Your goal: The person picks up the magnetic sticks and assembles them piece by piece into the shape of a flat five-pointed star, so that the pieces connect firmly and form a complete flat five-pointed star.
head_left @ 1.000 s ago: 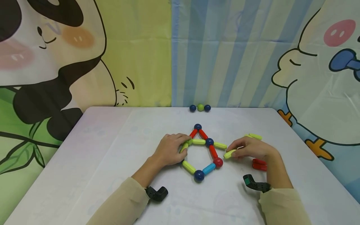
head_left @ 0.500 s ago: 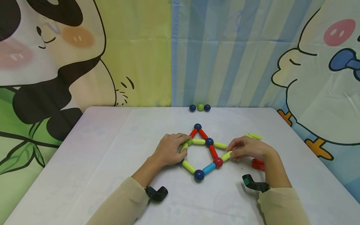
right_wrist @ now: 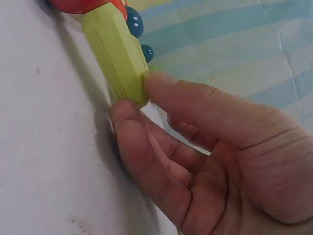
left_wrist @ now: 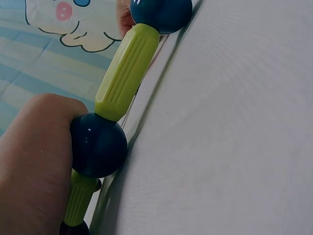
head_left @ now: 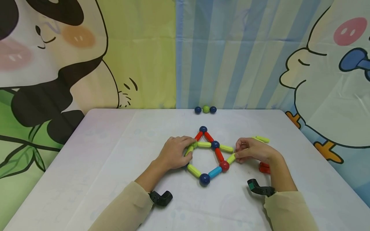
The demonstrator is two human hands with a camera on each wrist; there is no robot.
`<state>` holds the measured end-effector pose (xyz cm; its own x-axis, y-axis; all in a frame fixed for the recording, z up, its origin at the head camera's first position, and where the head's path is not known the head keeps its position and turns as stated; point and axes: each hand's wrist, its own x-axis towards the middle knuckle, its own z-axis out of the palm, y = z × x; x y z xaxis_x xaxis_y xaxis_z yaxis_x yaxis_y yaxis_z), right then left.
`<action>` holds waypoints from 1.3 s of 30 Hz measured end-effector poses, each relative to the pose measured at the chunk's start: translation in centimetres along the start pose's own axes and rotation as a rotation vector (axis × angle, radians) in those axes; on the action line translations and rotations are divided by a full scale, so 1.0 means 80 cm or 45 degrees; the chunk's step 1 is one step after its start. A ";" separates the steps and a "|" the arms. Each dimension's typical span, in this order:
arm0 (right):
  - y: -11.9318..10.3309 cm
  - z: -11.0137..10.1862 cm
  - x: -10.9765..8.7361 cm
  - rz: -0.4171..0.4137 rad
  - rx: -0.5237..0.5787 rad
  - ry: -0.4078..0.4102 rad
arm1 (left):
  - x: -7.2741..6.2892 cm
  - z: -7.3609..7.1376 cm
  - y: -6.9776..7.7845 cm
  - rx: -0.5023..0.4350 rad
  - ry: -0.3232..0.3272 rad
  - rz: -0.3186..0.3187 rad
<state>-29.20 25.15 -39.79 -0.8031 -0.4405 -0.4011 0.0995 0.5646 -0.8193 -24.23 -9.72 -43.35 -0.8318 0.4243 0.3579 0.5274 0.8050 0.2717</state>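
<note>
A flat figure of magnetic rods and balls lies on the table, with a red ball (head_left: 224, 166) at its right corner. My right hand (head_left: 255, 150) pinches the outer end of a yellow-green magnetic rod (right_wrist: 115, 54) between thumb and fingertips; its other end meets the red ball. Beside it, another yellow-green rod (head_left: 226, 149) sticks out from a dark blue ball (head_left: 215, 145). My left hand (head_left: 177, 152) holds the figure's left side, fingers about a yellow-green rod (left_wrist: 80, 198) next to a dark blue ball (left_wrist: 99, 145). The hand partly hides that side.
Two dark blue balls and a green ball (head_left: 206, 109) stand at the table's back edge. Spare yellow-green rods (head_left: 262, 139) and red rods (head_left: 264, 168) lie at the right, partly behind my right hand and wrist. A printed curtain (head_left: 225, 54) hangs behind the table.
My right hand has brought the yellow-green rod left against the red ball; its outer end has swung up toward the neighbouring rod. My left hand stays in place.
</note>
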 end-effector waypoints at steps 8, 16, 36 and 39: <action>-0.021 0.000 0.012 -0.038 -0.124 0.188 | -0.003 -0.005 -0.010 0.020 -0.010 -0.040; -0.065 0.015 0.042 -0.096 -0.253 0.437 | -0.008 -0.003 -0.015 0.021 -0.002 -0.054; -0.130 0.032 0.170 -0.049 -0.228 0.551 | -0.001 0.000 0.000 0.078 0.031 -0.048; -0.126 0.033 0.181 -0.006 -0.246 0.536 | 0.001 0.001 0.004 0.081 0.043 -0.027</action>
<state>-40.24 11.21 -38.38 -0.9759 -0.1446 -0.1633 0.0156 0.7007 -0.7133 -24.13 -9.38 -43.30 -0.8358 0.3935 0.3830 0.4969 0.8388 0.2225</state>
